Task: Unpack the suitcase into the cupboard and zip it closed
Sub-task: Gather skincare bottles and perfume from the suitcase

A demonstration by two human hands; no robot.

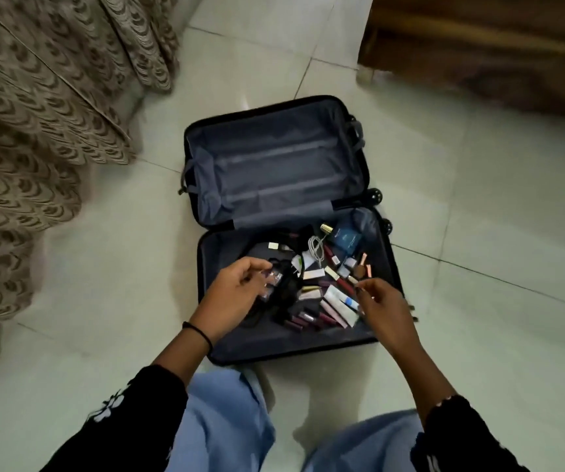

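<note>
Hands (pixel 237 287) (pixel 385 303) over suitcase's (pixel 274 158) near half, floor (pixel 478 267) all rnd.

Suitcase (pixel 274 357): hard smooth shell, matt cloth lining (pixel 267 172); floor (pixel 478 233): glossy smooth tiles; bedspread (pixel 36 131): textured patterned cloth; furniture (pixel 478 46): wood with visible grain; tube (pixel 339 303): smooth plastic; cable (pixel 315 248): smooth plastic sheath; trousers (pixel 226 420): soft matt cloth; sleeves (pixel 131 420): matt cloth.
</note>
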